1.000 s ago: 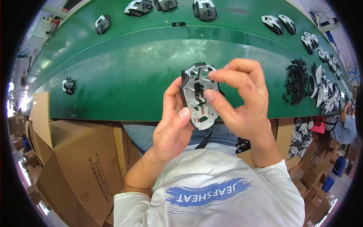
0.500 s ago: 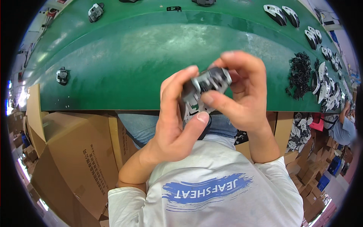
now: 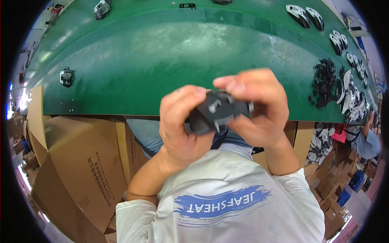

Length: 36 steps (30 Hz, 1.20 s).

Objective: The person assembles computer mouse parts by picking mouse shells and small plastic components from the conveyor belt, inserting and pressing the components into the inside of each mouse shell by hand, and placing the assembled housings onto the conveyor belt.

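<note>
A dark computer mouse shell (image 3: 214, 110) with pale grey parts is held up between both hands, over the near edge of the green table. My left hand (image 3: 180, 121) wraps its left end, the fingers curled over the top and the thumb low. At the other end, my right hand (image 3: 259, 107) pinches it, thumb below and fingers above; motion smears these fingers. The shell's smooth dark face shows, and its inner side is hidden. On the table at the left lies a similar grey and black mouse shell (image 3: 66, 77).
Another mouse shell (image 3: 102, 9) and a small black plastic part (image 3: 187, 5) lie far off. A heap of black parts (image 3: 324, 81) and white-and-black shells (image 3: 350, 97) fill the right side. A cardboard box (image 3: 81, 162) stands at lower left. A person (image 3: 366, 139) is at far right.
Both hands have turned the mouse shell over: its open inner side faced up before, and its dark outer face shows now. It has dropped slightly toward my body.
</note>
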Tool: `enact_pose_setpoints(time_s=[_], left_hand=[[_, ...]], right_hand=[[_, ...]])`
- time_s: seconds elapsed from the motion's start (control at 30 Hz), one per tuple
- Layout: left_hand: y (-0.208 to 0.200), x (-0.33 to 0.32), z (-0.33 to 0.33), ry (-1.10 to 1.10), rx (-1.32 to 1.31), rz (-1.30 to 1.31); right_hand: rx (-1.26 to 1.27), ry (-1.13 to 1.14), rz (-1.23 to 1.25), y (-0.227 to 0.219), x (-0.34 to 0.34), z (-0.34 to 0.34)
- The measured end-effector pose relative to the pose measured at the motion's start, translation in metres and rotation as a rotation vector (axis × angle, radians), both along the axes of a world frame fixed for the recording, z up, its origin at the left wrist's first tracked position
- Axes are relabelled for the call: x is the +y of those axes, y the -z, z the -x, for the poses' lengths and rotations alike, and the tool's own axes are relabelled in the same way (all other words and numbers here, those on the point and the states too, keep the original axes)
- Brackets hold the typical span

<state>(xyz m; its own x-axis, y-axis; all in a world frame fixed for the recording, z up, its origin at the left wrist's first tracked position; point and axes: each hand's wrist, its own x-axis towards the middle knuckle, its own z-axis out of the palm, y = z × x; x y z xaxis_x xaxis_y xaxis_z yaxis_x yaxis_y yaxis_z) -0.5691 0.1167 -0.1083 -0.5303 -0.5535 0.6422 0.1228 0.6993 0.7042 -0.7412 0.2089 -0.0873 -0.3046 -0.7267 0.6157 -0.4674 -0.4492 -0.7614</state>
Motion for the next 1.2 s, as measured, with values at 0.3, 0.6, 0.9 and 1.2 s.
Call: enact_pose_setpoints(time_s=[0.3, 0.6, 0.9, 1.2], left_hand=[[0.011, 0.000, 0.002, 0.031, 0.107, 0.114], [-0.014, 0.004, 0.006, 0.061, -0.102, -0.872], [0.008, 0.007, 0.007, -0.019, -0.174, -0.602], [0.032, 0.014, 0.001, -0.069, -0.293, -0.560]], right_hand=[[-0.015, -0.153, 0.207, 0.018, 0.005, 0.000], [-0.332, 0.007, -0.477, 0.004, 0.002, -0.020], [-0.127, 0.067, -0.509, 0.012, 0.002, -0.023], [0.050, 0.123, -0.520, 0.038, 0.006, -0.027]])
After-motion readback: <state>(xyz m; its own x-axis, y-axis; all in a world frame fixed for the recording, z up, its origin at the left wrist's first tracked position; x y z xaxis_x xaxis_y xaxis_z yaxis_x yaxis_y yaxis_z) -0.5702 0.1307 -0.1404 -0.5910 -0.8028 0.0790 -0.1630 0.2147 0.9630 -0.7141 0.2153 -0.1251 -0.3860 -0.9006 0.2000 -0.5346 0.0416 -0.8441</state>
